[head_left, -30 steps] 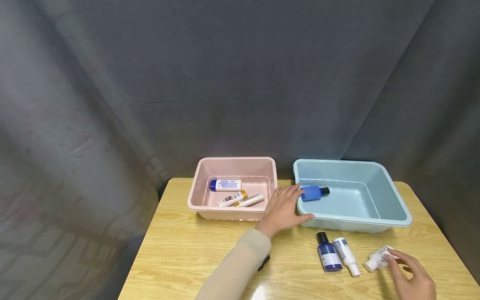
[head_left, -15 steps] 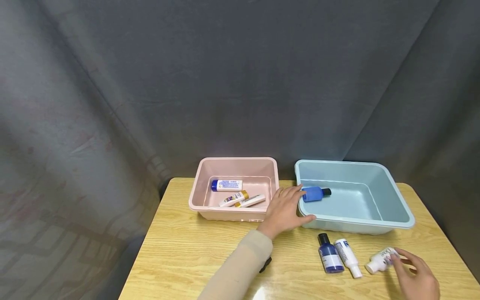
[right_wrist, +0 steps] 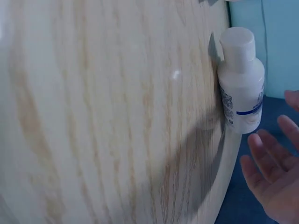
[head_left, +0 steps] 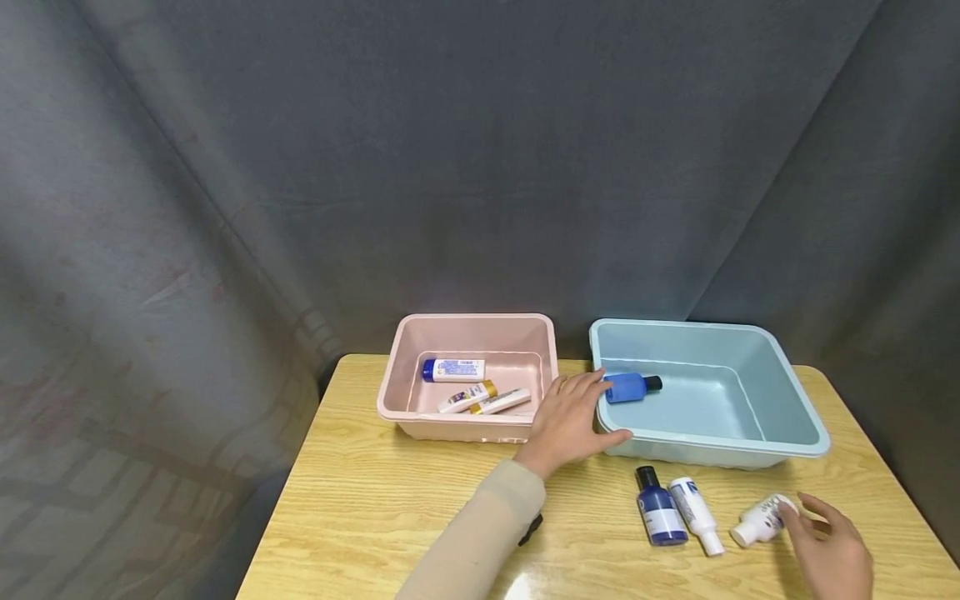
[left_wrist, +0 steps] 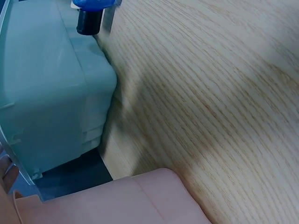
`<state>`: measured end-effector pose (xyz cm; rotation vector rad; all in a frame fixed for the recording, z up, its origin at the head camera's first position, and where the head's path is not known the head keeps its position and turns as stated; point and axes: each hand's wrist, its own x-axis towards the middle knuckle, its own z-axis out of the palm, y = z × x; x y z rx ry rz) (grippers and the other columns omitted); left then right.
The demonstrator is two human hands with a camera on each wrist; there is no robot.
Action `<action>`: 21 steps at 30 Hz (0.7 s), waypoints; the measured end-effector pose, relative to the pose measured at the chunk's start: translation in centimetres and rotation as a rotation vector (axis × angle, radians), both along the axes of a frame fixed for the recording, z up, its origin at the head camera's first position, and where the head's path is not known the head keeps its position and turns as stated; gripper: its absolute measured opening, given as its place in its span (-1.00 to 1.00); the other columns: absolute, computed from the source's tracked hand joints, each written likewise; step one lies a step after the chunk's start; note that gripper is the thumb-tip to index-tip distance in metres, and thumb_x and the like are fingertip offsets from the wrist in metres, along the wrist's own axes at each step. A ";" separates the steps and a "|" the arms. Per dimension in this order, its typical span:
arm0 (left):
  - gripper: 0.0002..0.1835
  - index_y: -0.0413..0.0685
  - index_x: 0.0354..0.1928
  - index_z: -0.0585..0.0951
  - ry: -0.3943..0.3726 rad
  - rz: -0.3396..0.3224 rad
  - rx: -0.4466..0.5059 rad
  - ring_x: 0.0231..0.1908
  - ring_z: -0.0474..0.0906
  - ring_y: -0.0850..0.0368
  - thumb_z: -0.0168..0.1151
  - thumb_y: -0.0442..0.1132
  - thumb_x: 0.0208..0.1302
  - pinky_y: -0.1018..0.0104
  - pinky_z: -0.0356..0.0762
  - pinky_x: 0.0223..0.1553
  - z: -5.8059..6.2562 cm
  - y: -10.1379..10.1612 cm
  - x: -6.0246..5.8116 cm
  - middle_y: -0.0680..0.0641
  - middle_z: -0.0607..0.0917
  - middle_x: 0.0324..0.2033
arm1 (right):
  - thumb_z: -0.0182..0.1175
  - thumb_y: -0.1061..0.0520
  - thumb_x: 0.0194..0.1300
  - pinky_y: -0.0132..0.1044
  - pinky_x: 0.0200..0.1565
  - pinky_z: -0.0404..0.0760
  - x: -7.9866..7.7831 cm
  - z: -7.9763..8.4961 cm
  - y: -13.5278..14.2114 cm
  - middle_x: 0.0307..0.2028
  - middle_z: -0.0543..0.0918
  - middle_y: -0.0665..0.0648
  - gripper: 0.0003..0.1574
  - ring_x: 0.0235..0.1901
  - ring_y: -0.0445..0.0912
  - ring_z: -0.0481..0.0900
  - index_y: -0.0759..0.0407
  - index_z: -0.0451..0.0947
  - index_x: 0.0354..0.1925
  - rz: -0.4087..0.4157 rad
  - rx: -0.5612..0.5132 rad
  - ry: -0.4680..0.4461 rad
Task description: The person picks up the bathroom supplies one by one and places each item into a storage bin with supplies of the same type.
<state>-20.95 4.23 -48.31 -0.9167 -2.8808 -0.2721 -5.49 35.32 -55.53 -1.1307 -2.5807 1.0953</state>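
My left hand (head_left: pixel 567 421) rests at the near left corner of the light blue basin (head_left: pixel 712 443), fingers spread along its rim. In that basin lies a blue bottle (head_left: pixel 626 387) with a black cap, close by those fingertips. My right hand (head_left: pixel 831 546) is just right of a white bottle (head_left: pixel 763 518) lying on its side. The right wrist view shows this white bottle (right_wrist: pixel 243 88) with the fingers (right_wrist: pixel 268 158) loosely bent beside its base, gripping nothing. Left of it on the table lie a white tube-shaped bottle (head_left: pixel 696 515) and a dark blue bottle (head_left: pixel 662 510) with a black cap.
A pink basin (head_left: pixel 465 427) stands left of the blue one, holding a blue-capped white bottle (head_left: pixel 453 370) and two gold-capped white ones. Both basins sit at the back of the wooden table (head_left: pixel 360 508), before a dark grey curtain (head_left: pixel 480 167).
The right thumb and fingers, earlier at the white bottle's end, have spread and drawn slightly away from it. The bottle has turned a little. The left hand has kept its place at the basin.
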 end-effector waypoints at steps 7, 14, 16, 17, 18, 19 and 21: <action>-0.10 0.29 0.47 0.28 0.003 -0.002 -0.007 0.43 0.13 0.20 -0.11 0.58 0.20 0.11 -0.04 0.46 0.0 0.0 0.0 0.17 0.12 0.51 | 0.15 -0.24 0.35 -0.14 -0.35 0.42 -0.9 -0.2 -0.1 0.07 0.51 0.55 -0.14 -0.10 0.32 0.55 0.45 0.38 0.25 -0.009 -0.035 -0.050; -0.10 0.30 0.47 0.27 0.002 0.001 -0.021 0.43 0.14 0.20 -0.12 0.58 0.20 0.11 -0.04 0.46 0.2 0.0 0.1 0.16 0.13 0.51 | 0.14 -0.16 0.38 -0.12 -0.31 0.41 -1.2 -0.7 -0.3 0.08 0.47 0.58 -0.18 -0.04 0.34 0.50 0.50 0.34 0.25 -0.003 -0.030 -0.025; -0.11 0.30 0.47 0.27 0.002 0.000 -0.023 0.43 0.13 0.20 -0.12 0.58 0.20 0.11 -0.04 0.47 0.2 0.1 0.1 0.16 0.13 0.51 | 0.12 -0.16 0.39 -0.11 -0.29 0.40 -1.3 -0.8 -0.4 0.08 0.46 0.58 -0.18 -0.04 0.32 0.49 0.49 0.33 0.26 0.003 -0.034 -0.032; -0.11 0.30 0.48 0.27 0.001 0.000 -0.025 0.44 0.13 0.20 -0.13 0.58 0.20 0.11 -0.05 0.47 0.2 0.1 0.1 0.16 0.13 0.51 | 0.11 -0.17 0.40 -0.10 -0.29 0.39 -1.3 -0.9 -0.4 0.07 0.46 0.58 -0.18 -0.05 0.31 0.48 0.49 0.33 0.26 0.007 -0.033 -0.035; -0.11 0.30 0.48 0.27 0.001 0.000 -0.027 0.44 0.12 0.21 -0.13 0.58 0.20 0.11 -0.05 0.47 0.2 0.1 0.1 0.16 0.13 0.51 | 0.11 -0.17 0.39 -0.10 -0.29 0.38 -1.4 -0.9 -0.4 0.06 0.46 0.58 -0.18 -0.06 0.31 0.48 0.49 0.33 0.26 0.010 -0.032 -0.039; -0.11 0.30 0.47 0.27 0.003 -0.001 -0.026 0.44 0.13 0.20 -0.12 0.58 0.20 0.10 -0.04 0.47 0.2 0.1 0.1 0.16 0.14 0.51 | 0.11 -0.17 0.39 -0.10 -0.30 0.38 -1.4 -1.0 -0.5 0.04 0.47 0.57 -0.19 -0.07 0.30 0.48 0.49 0.33 0.26 0.012 -0.025 -0.038; -0.11 0.29 0.47 0.28 0.007 -0.002 -0.027 0.43 0.15 0.18 -0.12 0.58 0.20 0.10 -0.03 0.46 0.1 0.0 0.0 0.15 0.15 0.51 | 0.13 -0.16 0.39 -0.12 -0.31 0.36 -1.5 -1.2 -0.6 0.01 0.48 0.57 -0.19 -0.11 0.27 0.48 0.50 0.35 0.24 0.019 -0.010 -0.034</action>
